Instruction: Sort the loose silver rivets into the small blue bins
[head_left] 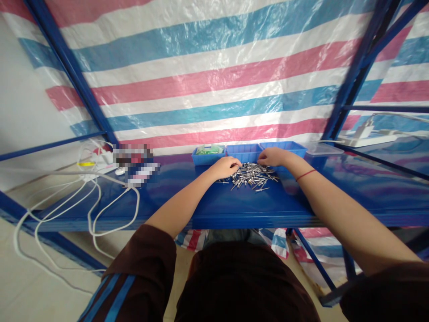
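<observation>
A loose heap of silver pop rivets (251, 175) lies on the blue tabletop (241, 205). At its left edge is my left hand (227, 167), fingers curled down and closed against the rivets. My right hand (273, 157) is over the heap's back right side, in front of the bins, with thumb and fingers drawn together. Whatever either hand grips is too small or hidden to make out. Behind the heap stand three blue plastic bins: a left bin (201, 159) containing a green packet (209, 150), a middle bin (239, 154) and a right bin (296, 147), partly covered by my right hand.
A clear plastic lid or tray (325, 149) lies right of the bins. White cables (97, 214) loop over the table's left side from a power strip (100, 163). Blue metal posts (80, 89) and a striped plastic sheet (214, 76) stand behind. Another power strip (368, 137) is at right.
</observation>
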`<state>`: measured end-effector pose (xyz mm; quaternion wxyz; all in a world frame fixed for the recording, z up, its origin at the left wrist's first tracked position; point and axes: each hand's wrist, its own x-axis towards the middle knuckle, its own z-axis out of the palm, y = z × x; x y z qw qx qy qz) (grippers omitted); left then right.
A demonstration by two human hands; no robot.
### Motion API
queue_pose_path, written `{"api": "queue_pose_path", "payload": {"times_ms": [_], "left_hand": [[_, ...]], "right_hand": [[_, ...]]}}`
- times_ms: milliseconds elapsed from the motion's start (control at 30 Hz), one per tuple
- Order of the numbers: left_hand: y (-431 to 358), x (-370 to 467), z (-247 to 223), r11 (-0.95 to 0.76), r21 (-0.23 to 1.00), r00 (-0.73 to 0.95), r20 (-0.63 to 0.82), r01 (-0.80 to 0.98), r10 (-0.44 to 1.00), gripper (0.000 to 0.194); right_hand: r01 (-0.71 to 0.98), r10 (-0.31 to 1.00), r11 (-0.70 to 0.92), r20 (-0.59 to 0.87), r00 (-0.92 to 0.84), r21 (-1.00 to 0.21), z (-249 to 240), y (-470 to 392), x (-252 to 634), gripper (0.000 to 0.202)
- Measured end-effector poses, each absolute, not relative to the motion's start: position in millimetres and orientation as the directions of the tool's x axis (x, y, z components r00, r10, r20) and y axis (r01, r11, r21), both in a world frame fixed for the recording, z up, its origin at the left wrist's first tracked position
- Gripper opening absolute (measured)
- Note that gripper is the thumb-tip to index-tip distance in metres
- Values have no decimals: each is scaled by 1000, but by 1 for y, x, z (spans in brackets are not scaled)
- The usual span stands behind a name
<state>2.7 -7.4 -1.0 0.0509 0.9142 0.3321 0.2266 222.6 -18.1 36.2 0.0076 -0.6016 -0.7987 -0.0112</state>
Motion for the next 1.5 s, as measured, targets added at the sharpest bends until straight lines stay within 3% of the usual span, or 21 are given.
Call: {"api": "queue_pose_path", "payload": {"times_ms": [267, 600, 833, 1033, 1133, 1200, 1267, 1367, 1500], "left_hand": [[-9, 3, 0, -771, 234, 681, 366, 593, 635, 28], [-10, 2, 1, -768, 245, 683, 354, 592, 639, 27], [-9, 2, -1, -773, 247, 687, 356, 584, 633, 27], [-10, 2, 0, -773, 257, 685, 360, 580, 634, 25], [-12, 2, 1, -770, 279, 666, 388, 574, 637, 23], [-14, 5, 1, -762, 354, 625, 437, 542, 647, 23], [-17, 9, 2, -740, 478, 551, 495, 473, 672, 27], [-21, 17, 7, -711, 634, 412, 585, 305, 699, 27], [-22, 21, 11, -713, 677, 264, 665, 181, 699, 21]], "right_hand": [[963, 963, 248, 81, -257, 103, 31, -16, 218, 31], [978, 979, 191, 54, -197, 87, 32, -18, 214, 30], [979, 979, 202, 2, -202, -3, 32, -18, 215, 25], [978, 977, 210, 23, -210, 14, 35, -20, 217, 21], [981, 974, 192, 122, -192, 8, 42, -28, 217, 18], [971, 942, 225, 274, -193, -88, 47, -35, 214, 18], [897, 897, 332, 392, -205, -290, 51, -42, 208, 17], [640, 879, 466, 399, -259, -611, 52, -50, 194, 15], [385, 876, 472, 376, -301, -793, 51, -55, 180, 11]]}}
